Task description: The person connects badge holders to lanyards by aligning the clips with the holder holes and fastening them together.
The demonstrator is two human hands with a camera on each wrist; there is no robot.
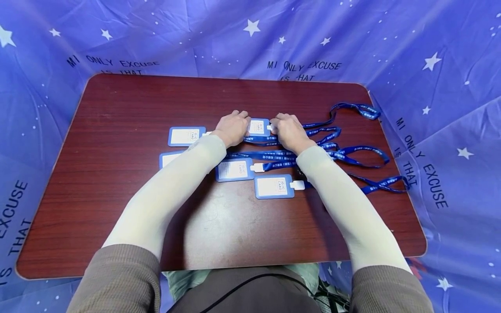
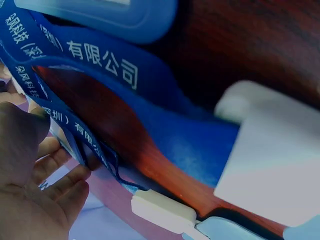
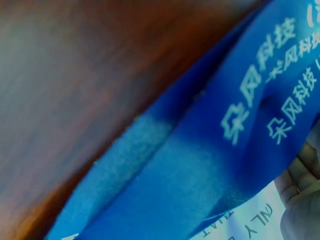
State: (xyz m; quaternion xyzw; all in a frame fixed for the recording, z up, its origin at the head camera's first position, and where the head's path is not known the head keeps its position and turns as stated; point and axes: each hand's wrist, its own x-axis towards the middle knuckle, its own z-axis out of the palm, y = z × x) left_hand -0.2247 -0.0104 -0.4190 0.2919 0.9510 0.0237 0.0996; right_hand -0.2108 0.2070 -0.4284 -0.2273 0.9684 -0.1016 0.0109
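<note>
A blue-framed ID card holder with a white insert lies between both hands near the middle of the table. My left hand pinches its left end, thumb and fingers at the edge, as the card edge by the left hand in the left wrist view also shows. At its right end, my right hand pinches the white clip, where the blue lanyard starts. The right wrist view shows mostly a lanyard close up, with the right fingers at its edge; their contact is hidden there.
More card holders lie nearer me: one at left, one partly under the left forearm, and two in front. Their blue lanyards run right, overlapping, towards the table's right edge. A brown wooden table stands against starry blue cloth.
</note>
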